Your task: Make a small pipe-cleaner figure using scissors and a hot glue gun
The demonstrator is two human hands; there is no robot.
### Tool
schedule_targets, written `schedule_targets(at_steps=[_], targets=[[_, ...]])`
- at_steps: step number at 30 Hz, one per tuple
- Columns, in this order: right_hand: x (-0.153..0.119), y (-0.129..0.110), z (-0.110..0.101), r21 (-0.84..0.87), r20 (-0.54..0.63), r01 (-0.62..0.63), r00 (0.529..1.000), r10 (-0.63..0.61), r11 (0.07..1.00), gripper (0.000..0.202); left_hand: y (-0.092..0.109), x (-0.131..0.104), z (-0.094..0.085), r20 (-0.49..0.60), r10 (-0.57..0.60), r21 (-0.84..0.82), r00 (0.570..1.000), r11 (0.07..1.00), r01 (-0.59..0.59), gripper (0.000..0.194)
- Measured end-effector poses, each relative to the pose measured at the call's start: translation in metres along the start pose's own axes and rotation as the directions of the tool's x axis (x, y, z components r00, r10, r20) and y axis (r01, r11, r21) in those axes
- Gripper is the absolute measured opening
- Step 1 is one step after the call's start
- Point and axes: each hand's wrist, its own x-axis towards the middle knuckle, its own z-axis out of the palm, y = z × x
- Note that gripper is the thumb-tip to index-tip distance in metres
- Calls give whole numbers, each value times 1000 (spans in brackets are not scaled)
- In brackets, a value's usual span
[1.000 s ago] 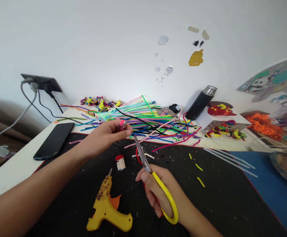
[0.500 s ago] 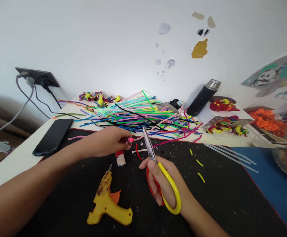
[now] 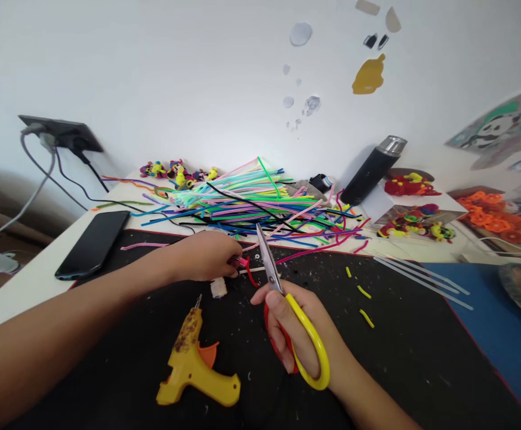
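My left hand (image 3: 215, 255) pinches a small pink piece (image 3: 243, 261) over the back of the black mat, beside a curved red pipe-cleaner piece (image 3: 252, 276). My right hand (image 3: 302, 334) is closed on scissors (image 3: 316, 352) with one yellow and one red handle; their blades point up and away, closed together. A small whitish block (image 3: 218, 288) lies just below my left hand. Nearer to me, a yellow glue gun (image 3: 193, 364) rests on its side.
Colourful pipe cleaners (image 3: 242, 200) are heaped along the wall. A phone (image 3: 93, 245) lies at left, a dark flask (image 3: 372, 172) leans at the back right. Short yellow pieces (image 3: 366, 318) and clear sticks (image 3: 425, 279) lie on the right.
My left hand has moved slightly down with the pink piece, now right by the red piece. My right hand and the scissors have hardly moved. The view has shifted a little.
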Motion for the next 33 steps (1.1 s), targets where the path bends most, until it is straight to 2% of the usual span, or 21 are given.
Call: schedule_targets(at_steps=[8, 11, 13, 16, 19, 22, 24, 27, 33], targets=[[-1, -3, 0, -20, 14, -4, 1000, 4, 1000, 70, -5, 3, 7, -23, 38, -59, 999, 997, -40, 8], [-1, -3, 0, -17, 18, -10, 1000, 10, 1000, 70, -14, 1, 6, -39, 46, -182, 998, 982, -52, 10], [-1, -3, 0, -12, 14, -10, 1000, 10, 1000, 71, -22, -2, 4, -97, 35, -311, 995, 948, -64, 17], [-1, -1, 0, -3, 17, -3, 1000, 3, 1000, 72, -35, -7, 0, -238, -30, -570, 971, 814, -114, 31], [0, 2, -1, -3, 32, 10, 999, -10, 1000, 71, -40, -10, -3, -319, -158, -817, 934, 546, -186, 39], [1, 6, -1, 0, 47, 10, 999, -10, 1000, 73, -38, -10, -3, -319, -268, -932, 909, 265, -249, 44], [2, 7, -1, -2, 61, 3, 998, -3, 1000, 75, -34, -9, -2, -331, -290, -942, 898, 159, -296, 45], [2, 6, 1, -6, 78, -12, 997, 13, 1000, 83, -28, -10, -2, -357, -286, -934, 889, 109, -339, 47], [2, 6, 4, 44, 127, -1, 992, -4, 999, 90, -19, -17, -3, -382, -254, -924, 888, 125, -362, 47]])
